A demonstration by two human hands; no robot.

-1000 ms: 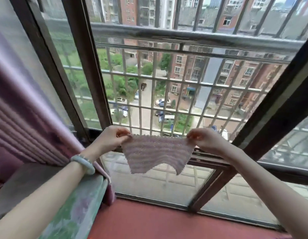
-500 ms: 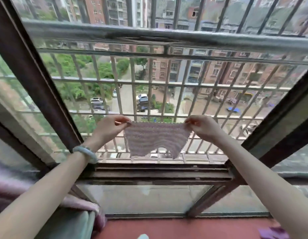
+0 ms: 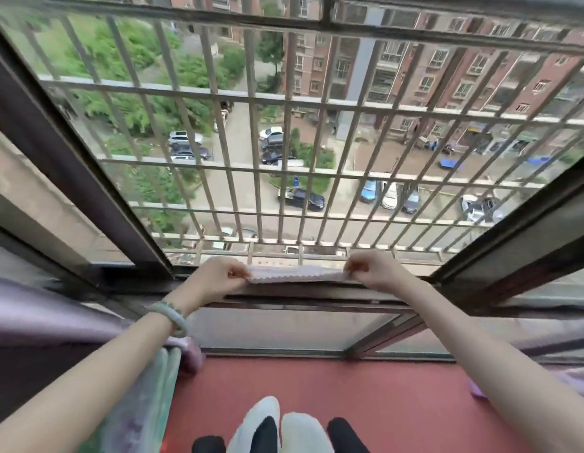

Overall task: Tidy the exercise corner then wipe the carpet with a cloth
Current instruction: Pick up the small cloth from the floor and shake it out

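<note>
I have the cloth [image 3: 295, 275] pinched at its two ends, my left hand [image 3: 215, 282] clamped on one corner and my right hand [image 3: 374, 273] on the other, thumbs pressed against forefingers on each side. Neither hand is slack; both grip the fabric and pull it taut between them, so it reads as a flat, pale, ribbed strip stretched along the window sill [image 3: 300, 294].

I hold it this way, I think, to spread it straight over the sill track, either to lay it out to air or to shake it past the opening. It lies right at the sill's outer edge, just inside the metal security bars [image 3: 284, 178] that rise beyond the sill. Whether its lower edge rests on the sill or hangs a little above it I cannot tell from here.

The jade-coloured bracelet [image 3: 172, 317] sits on my left wrist, on the room side of the sill. Below the sill is the fixed glass pane, then the red floor [image 3: 365, 397], where my white slippers [image 3: 277, 426] point at the window. A purple curtain [image 3: 55, 318] bunches to the left of the sill.

Judging by this, the wiping itself is not under way here: the cloth is up at the window, well apart from any carpet. A loose pinch this close to the bars could let it slip outside.
</note>
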